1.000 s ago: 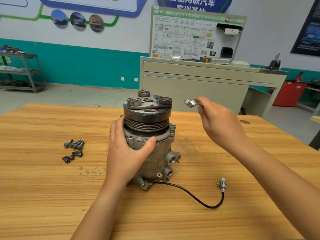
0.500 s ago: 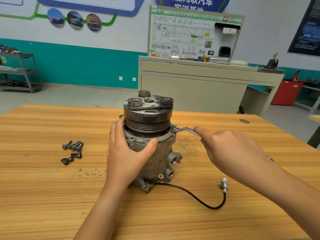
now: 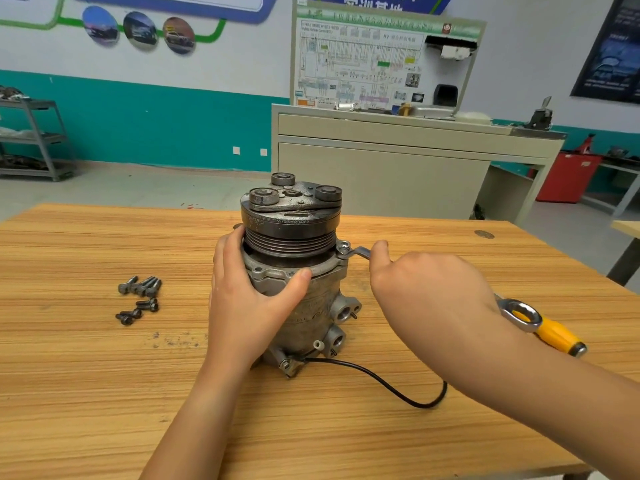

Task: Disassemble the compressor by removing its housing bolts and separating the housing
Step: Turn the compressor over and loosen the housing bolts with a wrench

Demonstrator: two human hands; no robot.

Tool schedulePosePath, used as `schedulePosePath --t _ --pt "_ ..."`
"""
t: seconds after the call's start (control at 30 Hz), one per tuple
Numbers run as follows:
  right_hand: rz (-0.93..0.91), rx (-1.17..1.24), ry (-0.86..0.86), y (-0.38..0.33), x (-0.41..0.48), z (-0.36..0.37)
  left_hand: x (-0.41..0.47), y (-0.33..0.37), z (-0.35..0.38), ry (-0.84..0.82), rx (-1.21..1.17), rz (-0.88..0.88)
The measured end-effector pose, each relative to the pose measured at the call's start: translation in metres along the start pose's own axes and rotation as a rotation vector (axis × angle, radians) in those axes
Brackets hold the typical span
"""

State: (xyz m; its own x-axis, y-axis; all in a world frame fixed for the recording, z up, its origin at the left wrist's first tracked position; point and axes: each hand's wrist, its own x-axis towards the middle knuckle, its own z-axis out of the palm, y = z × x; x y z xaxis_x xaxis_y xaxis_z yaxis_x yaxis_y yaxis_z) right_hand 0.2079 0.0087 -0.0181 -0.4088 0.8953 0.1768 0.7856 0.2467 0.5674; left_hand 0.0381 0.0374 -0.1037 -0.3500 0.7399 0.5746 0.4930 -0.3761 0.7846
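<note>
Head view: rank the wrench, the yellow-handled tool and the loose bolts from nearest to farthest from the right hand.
1. wrench: in the grip of the right hand, set on a bolt at the compressor rim.
2. yellow-handled tool: lying just right of the wrist.
3. loose bolts: far left, past the compressor.

Across the lower frame, a light wooden table with streaked grain. Near its right edge, a yellow-handled screwdriver, lying flat. Beyond the table, centre right, a cream metal cabinet, topped by an upright board printed with a wiring diagram. At far left, a grey metal shelf rack against a teal wall band. Low on that band, two small white sockets. Upper left, three oval car pictures on a white wall. Upper right, a dark poster. Below it, a red box-shaped unit on the floor.
</note>
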Motion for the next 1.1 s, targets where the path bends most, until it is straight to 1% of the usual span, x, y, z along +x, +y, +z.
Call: schedulePosePath --t 0.07,0.23,0.43,0.53,0.57,0.67,0.73,0.8,0.9,1.03,1.1 --pt "-0.037 -0.010 0.029 0.010 0.002 0.009 0.000 0.000 -0.001 -0.006 -0.002 -0.003" --pt "-0.174 0.019 0.188 0.052 0.017 0.025 0.002 0.000 -0.002 -0.019 0.005 0.004" --pt "-0.281 0.086 0.302 0.071 0.048 0.046 0.002 -0.001 -0.003 -0.018 0.020 0.002" --pt "-0.318 0.118 0.389 0.069 0.070 0.055 0.001 0.000 -0.003 -0.020 0.010 0.003" --pt "-0.334 0.151 0.443 0.066 0.077 0.058 0.001 0.000 -0.003 -0.020 0.007 -0.001" --pt "-0.336 0.322 0.720 0.051 0.098 0.068 0.001 0.000 -0.003 -0.021 0.009 -0.007" --pt "-0.314 0.421 0.800 0.031 0.108 0.071 0.000 0.001 -0.003 -0.020 0.021 -0.013" --pt "-0.279 0.545 0.820 0.012 0.114 0.078 0.000 0.002 -0.003 -0.022 0.028 -0.023" --pt "-0.137 0.715 0.799 0.001 0.111 0.091 0.001 0.003 -0.005 -0.031 0.028 -0.018" --pt "0.045 0.823 0.707 0.017 0.087 0.097 0.001 0.000 -0.005 -0.034 0.027 -0.008" --pt "0.051 0.868 0.646 0.028 0.067 0.090 0.001 0.000 -0.005 -0.031 0.016 0.001"
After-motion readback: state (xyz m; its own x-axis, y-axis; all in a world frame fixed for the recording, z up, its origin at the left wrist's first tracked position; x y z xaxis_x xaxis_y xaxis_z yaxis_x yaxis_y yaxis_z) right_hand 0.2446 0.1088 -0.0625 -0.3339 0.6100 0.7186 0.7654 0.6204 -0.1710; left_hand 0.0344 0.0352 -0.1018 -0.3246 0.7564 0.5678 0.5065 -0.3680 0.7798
